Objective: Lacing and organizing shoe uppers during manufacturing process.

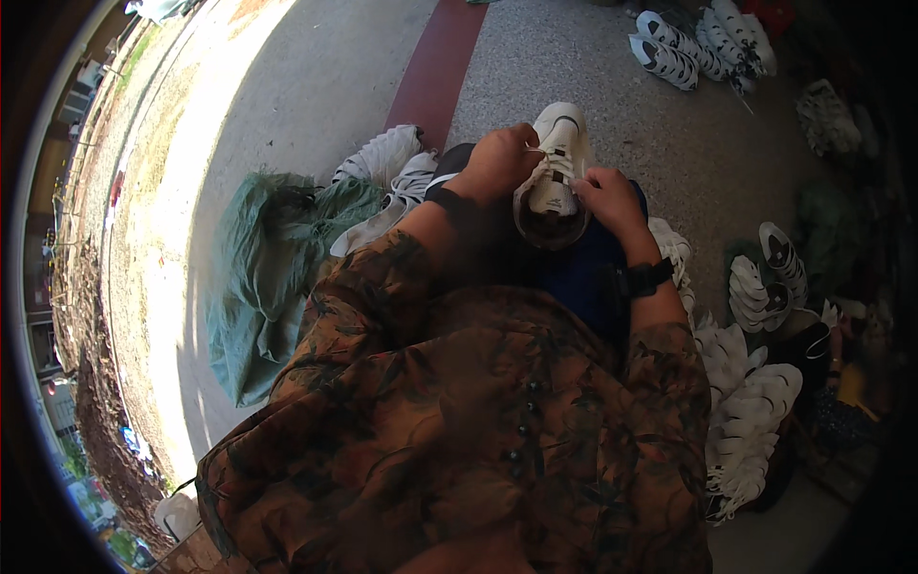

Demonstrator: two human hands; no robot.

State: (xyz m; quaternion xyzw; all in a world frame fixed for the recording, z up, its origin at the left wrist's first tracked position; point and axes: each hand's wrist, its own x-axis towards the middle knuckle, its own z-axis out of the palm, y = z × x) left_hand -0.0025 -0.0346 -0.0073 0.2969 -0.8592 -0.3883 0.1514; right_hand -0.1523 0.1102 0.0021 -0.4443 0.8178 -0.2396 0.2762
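Observation:
A white sneaker [562, 124] rests on my lap, its toe pointing away and its dark-lined opening towards me. Part of its lacing crosses the tongue. My left hand [502, 163] is closed at the sneaker's left side, pinching a thin white shoelace [537, 149] by the eyelets. On the other side, my right hand [610, 196] is closed, with thumb and fingertips together against the sneaker's right edge near the tongue. Whatever lies between those right fingertips is too small to make out.
A green woven sack [263, 277] and white sneakers [381, 158] lie at my left. More white sneakers are piled at my right [755, 411] and nearby [765, 282]. Another group [703, 48] stands at the far right on the speckled floor, which a red stripe [435, 72] crosses.

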